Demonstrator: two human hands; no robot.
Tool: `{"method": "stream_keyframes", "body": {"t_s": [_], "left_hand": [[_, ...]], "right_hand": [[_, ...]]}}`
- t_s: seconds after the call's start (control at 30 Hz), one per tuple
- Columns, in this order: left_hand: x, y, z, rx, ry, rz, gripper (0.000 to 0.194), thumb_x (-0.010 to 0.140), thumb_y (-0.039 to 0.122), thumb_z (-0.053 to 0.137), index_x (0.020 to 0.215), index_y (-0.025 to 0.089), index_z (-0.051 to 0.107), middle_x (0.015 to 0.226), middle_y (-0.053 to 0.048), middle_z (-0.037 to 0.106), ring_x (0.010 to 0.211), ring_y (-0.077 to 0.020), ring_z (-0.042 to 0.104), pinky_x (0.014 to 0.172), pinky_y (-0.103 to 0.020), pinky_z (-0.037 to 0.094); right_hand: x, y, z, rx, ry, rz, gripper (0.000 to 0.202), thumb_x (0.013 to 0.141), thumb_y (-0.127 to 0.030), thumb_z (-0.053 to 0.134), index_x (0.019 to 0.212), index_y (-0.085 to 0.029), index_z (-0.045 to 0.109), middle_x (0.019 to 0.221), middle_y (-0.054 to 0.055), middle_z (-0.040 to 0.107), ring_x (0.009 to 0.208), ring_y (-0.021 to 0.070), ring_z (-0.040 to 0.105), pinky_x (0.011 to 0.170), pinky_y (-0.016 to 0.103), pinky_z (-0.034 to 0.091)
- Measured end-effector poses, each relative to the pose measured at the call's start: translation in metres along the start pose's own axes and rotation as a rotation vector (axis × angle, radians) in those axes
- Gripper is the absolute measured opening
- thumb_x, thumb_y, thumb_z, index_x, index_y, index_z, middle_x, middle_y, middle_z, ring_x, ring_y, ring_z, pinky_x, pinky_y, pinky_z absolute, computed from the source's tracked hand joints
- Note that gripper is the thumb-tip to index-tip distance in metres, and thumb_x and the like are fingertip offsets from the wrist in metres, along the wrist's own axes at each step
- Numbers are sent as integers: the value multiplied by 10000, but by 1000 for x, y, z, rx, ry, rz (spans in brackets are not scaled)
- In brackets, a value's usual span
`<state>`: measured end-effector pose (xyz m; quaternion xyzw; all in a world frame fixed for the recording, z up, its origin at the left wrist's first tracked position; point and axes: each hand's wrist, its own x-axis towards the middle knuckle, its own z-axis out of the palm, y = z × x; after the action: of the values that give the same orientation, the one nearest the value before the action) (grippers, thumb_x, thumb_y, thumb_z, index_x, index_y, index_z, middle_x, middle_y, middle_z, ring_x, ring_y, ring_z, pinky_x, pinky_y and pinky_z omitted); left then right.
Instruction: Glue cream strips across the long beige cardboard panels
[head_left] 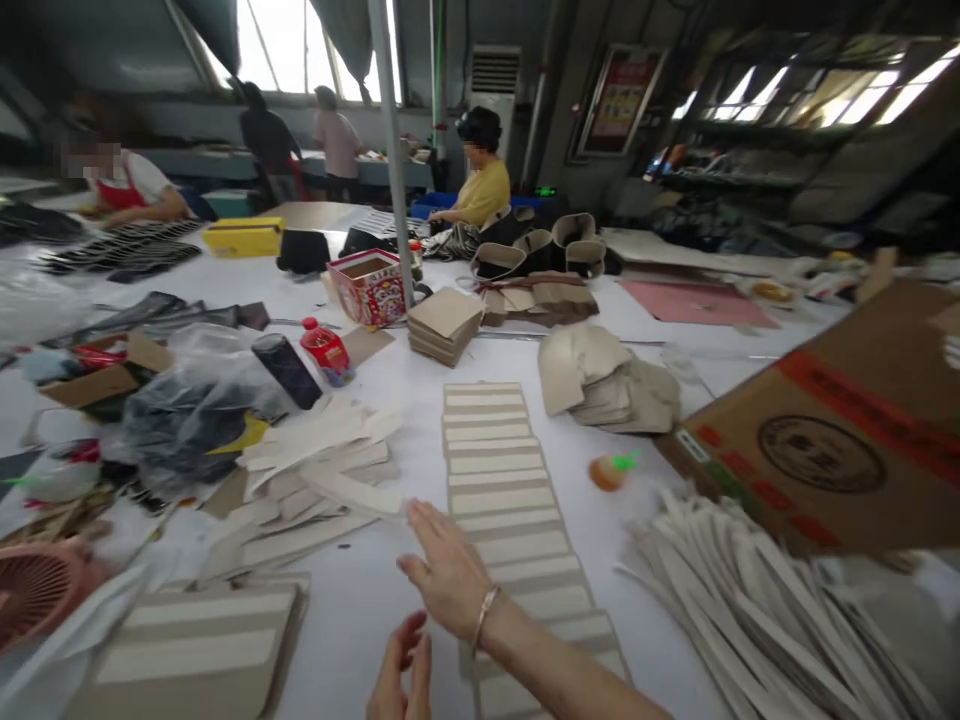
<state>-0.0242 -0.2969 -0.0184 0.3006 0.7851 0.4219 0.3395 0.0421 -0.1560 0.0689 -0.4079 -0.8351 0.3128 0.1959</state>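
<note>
My right hand point(452, 572) reaches over the table with its fingers stretched out and the thumb apart. Its fingertips meet the end of a pale strip point(360, 494) that sticks out from a loose pile of strips point(300, 515); no grip on it is visible. Below, at the bottom edge, my left hand point(401, 672) has loosely curved fingers, slightly apart, with nothing seen in them. Under my right forearm runs a long row of overlapping beige pieces point(499, 480) with cream bands across them. A stack of similar banded pieces point(187, 645) lies at lower left.
At right lie a bundle of long pale strips point(757, 600) and a tilted cardboard box point(825, 430). Beyond the row are beige stacks point(446, 320), a bottle with a red cap point(326, 350) and a patterned box point(369, 290). A pink fan point(41, 590) stands left. Several people work farther back.
</note>
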Motion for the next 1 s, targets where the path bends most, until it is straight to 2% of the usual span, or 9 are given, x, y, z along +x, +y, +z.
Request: {"method": "stream_keyframes", "body": {"t_s": [0.1,0.17,0.27,0.37,0.5,0.6,0.73,0.9,1.0], "left_hand": [[-5,16,13,220,-146,344,461,842,406,373,1242,187,437,1273,-75,506,1183,-201,451,990,-381,382],[-7,23,27,381,-204,538,475,866,321,353,1322,187,337,1369,-68,398,1277,-198,326,1049,-418,305],[-14,23,57,611,-210,716,501,872,261,346,1361,197,260,1417,-49,318,1324,-213,217,1067,-458,256],[-23,14,86,770,-186,798,504,867,258,355,1360,213,260,1434,-29,283,1334,-227,184,1063,-469,250],[-28,-3,109,902,-170,803,504,868,295,338,1357,199,262,1432,-32,283,1332,-235,185,1062,-476,238],[-30,-10,114,968,-198,809,526,867,324,334,1363,172,245,1442,-49,252,1337,-239,166,1075,-467,210],[-30,-8,116,1023,-233,792,536,868,340,330,1363,151,249,1452,-68,214,1342,-244,142,1082,-471,178],[-36,9,108,1055,-225,768,519,878,322,295,1366,152,238,1447,-54,234,1338,-227,168,1078,-467,189],[-60,20,94,1055,-168,791,527,879,307,298,1378,173,193,1456,-40,210,1344,-228,141,1086,-471,165]], "right_hand": [[-66,54,-9,-26,112,259,486,892,-340,333,1339,-149,336,1381,86,374,1278,180,312,1052,380,298],[-110,89,-15,-131,192,369,498,904,-330,281,1363,-138,284,1409,85,322,1303,183,262,1064,394,275],[-156,126,-16,-331,206,388,518,897,-320,289,1386,-162,223,1438,65,257,1325,199,198,1063,413,262],[-176,143,-5,-500,142,363,526,900,-319,291,1395,-178,184,1456,41,202,1338,200,145,1067,406,240],[-183,155,10,-616,45,316,548,891,-338,325,1395,-180,176,1463,33,169,1340,205,129,1069,387,209],[-186,161,13,-612,-3,298,586,878,-396,349,1394,-172,185,1464,48,162,1340,226,123,1070,397,179],[-185,163,11,-563,-32,333,586,884,-415,310,1392,-148,187,1471,56,129,1345,232,83,1078,414,120],[-187,147,0,-515,-80,388,565,895,-395,275,1395,-160,161,1474,46,103,1348,241,45,1072,473,57],[-210,125,-3,-507,-52,327,551,900,-371,265,1401,-187,126,1477,17,74,1350,233,22,1076,469,46]]}}
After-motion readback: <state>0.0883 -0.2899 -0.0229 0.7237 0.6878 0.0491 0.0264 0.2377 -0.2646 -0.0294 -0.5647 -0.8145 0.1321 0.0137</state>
